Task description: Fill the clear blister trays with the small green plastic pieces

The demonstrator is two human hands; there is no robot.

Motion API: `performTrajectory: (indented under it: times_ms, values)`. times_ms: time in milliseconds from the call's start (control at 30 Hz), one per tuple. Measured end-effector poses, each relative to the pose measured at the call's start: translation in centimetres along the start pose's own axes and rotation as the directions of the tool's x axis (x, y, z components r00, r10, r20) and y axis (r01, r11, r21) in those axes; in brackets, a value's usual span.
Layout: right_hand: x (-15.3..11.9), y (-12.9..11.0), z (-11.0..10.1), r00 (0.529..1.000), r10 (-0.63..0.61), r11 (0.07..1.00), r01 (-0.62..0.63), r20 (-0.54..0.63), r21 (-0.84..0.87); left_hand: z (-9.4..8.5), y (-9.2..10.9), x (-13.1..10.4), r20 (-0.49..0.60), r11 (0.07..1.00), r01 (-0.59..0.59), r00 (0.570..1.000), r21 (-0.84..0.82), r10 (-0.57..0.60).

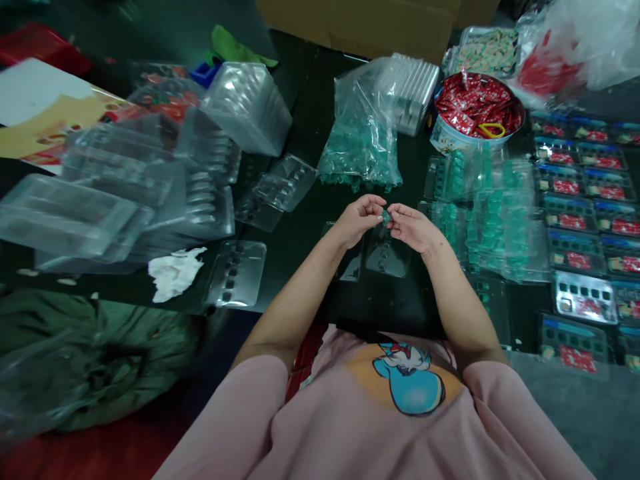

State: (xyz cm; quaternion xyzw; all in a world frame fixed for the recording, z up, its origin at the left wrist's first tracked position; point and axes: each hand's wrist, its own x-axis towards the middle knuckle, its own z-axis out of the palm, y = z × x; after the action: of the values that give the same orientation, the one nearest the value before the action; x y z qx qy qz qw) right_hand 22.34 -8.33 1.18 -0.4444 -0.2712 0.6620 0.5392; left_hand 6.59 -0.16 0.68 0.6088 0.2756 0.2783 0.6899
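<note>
Between the fingertips of both hands is a small green translucent piece (385, 217). My left hand (361, 219) pinches it from the left, and my right hand (411, 227) touches it from the right with thumb and fingers together. Just below the hands lies a clear plastic tray with square hollows (387, 257), partly covered by my right hand. Another clear tray (351, 263) lies beside it under my left wrist. Beyond the hands stands a clear bag of green pieces (360, 143).
Stacked clear trays (115, 200) fill the left side, with a crumpled white tissue (175, 273). On the right are trays of green pieces (505, 213), rows of filled packs (570, 223) and a round tin (457, 137) of red packets. A cardboard box (360, 23) stands behind.
</note>
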Motion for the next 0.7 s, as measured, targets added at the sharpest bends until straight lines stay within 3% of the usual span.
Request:
performTrajectory:
  times_ms: [233, 467, 700]
  values:
    - [-0.5, 0.6, 0.3, 0.998, 0.007, 0.995, -0.014, 0.064, 0.098, -0.1, 0.1, -0.6, 0.07, 0.997, 0.056, 0.996, -0.06, -0.051]
    - [-0.2, 1.2, 0.6, 0.988, -0.084, 0.994, 0.093, -0.129, 0.065, 0.3, -0.3, -0.5, -0.055, 0.988, 0.059, 0.996, -0.141, -0.067]
    - [-0.2, 1.9, 0.8, 0.943, -0.231, 0.973, 0.229, -0.238, -0.037, 0.7, -0.4, -0.6, -0.135, 0.999, 0.029, 0.99, -0.041, -0.034]
